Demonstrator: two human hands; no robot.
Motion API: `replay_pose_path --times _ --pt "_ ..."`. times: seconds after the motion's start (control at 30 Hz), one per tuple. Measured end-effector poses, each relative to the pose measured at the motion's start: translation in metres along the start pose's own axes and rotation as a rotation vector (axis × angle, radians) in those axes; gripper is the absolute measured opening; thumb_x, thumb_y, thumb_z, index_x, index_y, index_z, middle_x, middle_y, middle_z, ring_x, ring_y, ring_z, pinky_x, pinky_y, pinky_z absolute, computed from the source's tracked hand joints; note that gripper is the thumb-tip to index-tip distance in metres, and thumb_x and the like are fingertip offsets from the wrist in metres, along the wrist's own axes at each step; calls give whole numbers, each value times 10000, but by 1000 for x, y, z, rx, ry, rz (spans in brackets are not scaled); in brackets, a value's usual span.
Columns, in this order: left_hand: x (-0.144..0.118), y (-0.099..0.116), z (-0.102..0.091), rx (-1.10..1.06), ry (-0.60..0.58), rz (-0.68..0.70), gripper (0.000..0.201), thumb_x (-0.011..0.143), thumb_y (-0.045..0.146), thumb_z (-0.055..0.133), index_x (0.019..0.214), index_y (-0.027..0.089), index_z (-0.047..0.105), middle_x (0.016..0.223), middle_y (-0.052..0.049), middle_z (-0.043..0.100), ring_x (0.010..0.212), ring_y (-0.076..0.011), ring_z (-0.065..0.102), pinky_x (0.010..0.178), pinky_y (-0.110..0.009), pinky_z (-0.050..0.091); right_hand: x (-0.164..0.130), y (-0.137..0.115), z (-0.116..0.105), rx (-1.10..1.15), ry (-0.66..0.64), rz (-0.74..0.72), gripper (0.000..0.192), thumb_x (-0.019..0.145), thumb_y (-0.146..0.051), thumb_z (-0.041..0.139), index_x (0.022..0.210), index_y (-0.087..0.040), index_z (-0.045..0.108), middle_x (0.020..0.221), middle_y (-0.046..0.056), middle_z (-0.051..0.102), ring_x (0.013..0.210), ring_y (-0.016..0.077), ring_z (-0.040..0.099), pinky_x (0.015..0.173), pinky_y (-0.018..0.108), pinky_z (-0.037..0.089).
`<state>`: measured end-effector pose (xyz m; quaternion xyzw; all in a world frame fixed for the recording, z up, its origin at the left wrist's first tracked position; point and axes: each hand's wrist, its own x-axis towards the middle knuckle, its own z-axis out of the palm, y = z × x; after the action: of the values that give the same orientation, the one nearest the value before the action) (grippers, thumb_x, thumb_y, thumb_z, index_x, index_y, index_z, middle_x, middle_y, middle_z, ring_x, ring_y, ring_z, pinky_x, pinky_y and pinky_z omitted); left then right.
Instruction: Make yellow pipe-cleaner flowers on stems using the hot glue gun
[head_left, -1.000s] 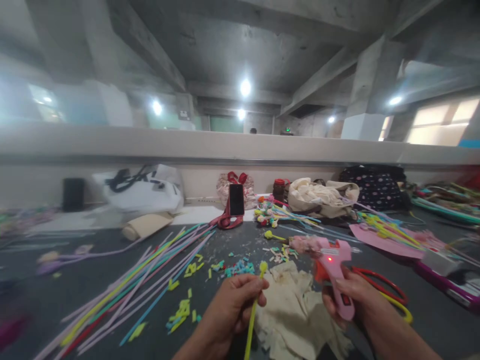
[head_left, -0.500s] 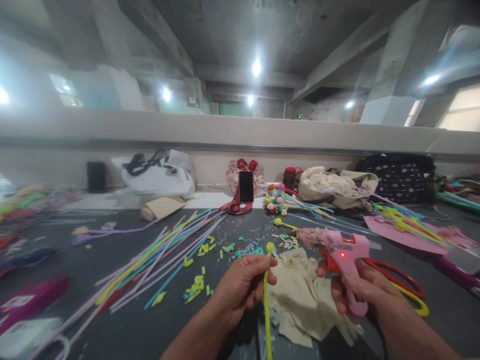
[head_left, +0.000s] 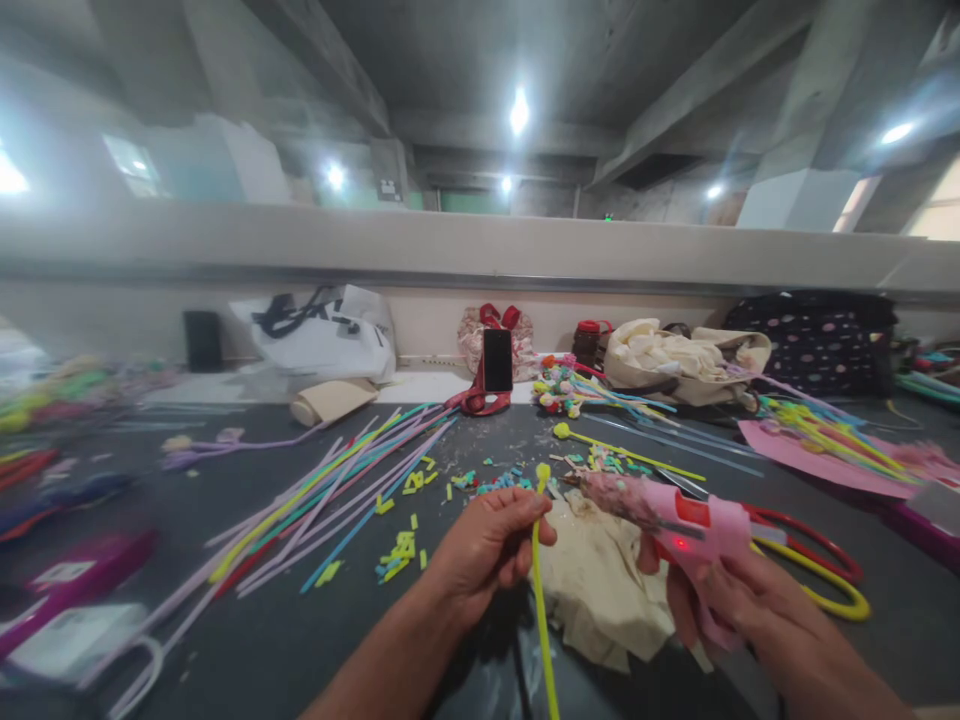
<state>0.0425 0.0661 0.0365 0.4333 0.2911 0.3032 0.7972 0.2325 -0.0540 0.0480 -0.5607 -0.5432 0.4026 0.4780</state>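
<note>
Between thumb and fingers, my left hand (head_left: 491, 545) pinches a yellow pipe cleaner (head_left: 541, 610) just below its knobbed top end. The rest of the stem hangs down toward the bottom edge. My right hand (head_left: 724, 590) is wrapped round the handle of a pink hot glue gun (head_left: 675, 515), whose red light glows. The gun's nozzle points left, a short way to the right of the stem's knob. Under both lies a crumpled beige cloth (head_left: 607, 590). Behind the gun rests another yellow pipe cleaner (head_left: 637, 452) with a knobbed end.
Long coloured pipe cleaners (head_left: 330, 500) fan out at the left, beside yellow offcuts (head_left: 397, 550). Scissors (head_left: 825, 560) with red and yellow handles lie right. A phone (head_left: 497, 360) stands at the back, near a bundle of coloured stems (head_left: 570, 385). A purple box (head_left: 82, 580) sits far left.
The glue gun has tilted and its nozzle has come lower and nearer the stem's knob. My left hand keeps its pinch. The whole view has shifted slightly.
</note>
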Motion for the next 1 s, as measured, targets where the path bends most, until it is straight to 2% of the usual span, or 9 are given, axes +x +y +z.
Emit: replay_pose_path --times 0.23,0.43,0.67,1.0 --pt "-3 1 4 6 1 34 181 696 283 593 745 111 572 538 11 602 260 -3 358 256 -119 197 -2 3 3 -32 68 4 366 764 -540 441 808 -211 594 525 -16 511 479 138 446 456 233 359" --pt "-3 -2 5 30 -9 59 205 694 317 597 713 116 559 532 13 598 262 3 345 265 -121 182 1 8 5 -15 -18 -49 408 777 -553 408 796 -178 567 492 -35 469 443 111 407 448 218 324" --pt "-5 -1 7 30 -5 48 211 684 324 605 724 121 566 535 15 599 273 1 360 271 -118 179 1 4 7 -124 46 -64 434 779 -578 361 722 -190 547 465 -34 441 442 133 407 458 234 312" --pt "-5 -1 9 27 12 57 223 674 326 615 720 116 557 530 14 591 265 -1 349 261 -117 179 1 9 4 -173 129 -62 407 777 -538 411 689 -192 609 479 -12 469 480 155 441 496 243 395"
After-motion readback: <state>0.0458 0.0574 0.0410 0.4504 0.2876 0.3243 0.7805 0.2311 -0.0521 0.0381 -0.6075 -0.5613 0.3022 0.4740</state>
